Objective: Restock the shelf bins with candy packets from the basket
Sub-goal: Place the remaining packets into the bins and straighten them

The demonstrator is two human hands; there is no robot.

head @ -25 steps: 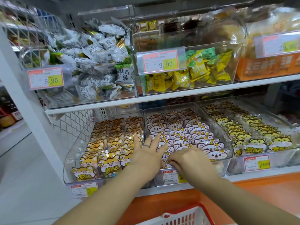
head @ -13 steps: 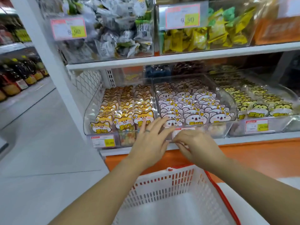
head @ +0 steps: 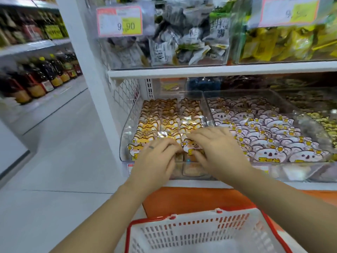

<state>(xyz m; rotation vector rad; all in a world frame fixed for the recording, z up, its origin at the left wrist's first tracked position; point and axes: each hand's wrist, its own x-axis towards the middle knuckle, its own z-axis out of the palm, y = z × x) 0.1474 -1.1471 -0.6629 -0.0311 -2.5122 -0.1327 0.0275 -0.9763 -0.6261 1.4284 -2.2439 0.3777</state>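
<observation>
Pinched front orange packet in clear bin with right hand, thumb under, fingers over. Curled left hand against packet's left edge, grip unclear. Basket below wrists.

Bright, even white light, soft shadows; dim at the back under the upper shelf. Motion blur throughout, worst on bottles at left and the top-right price tag. Glare on the orange packets. Wide-angle bending at edges.

Two hands, one basket, three lower bins (plus two upper bins).
</observation>
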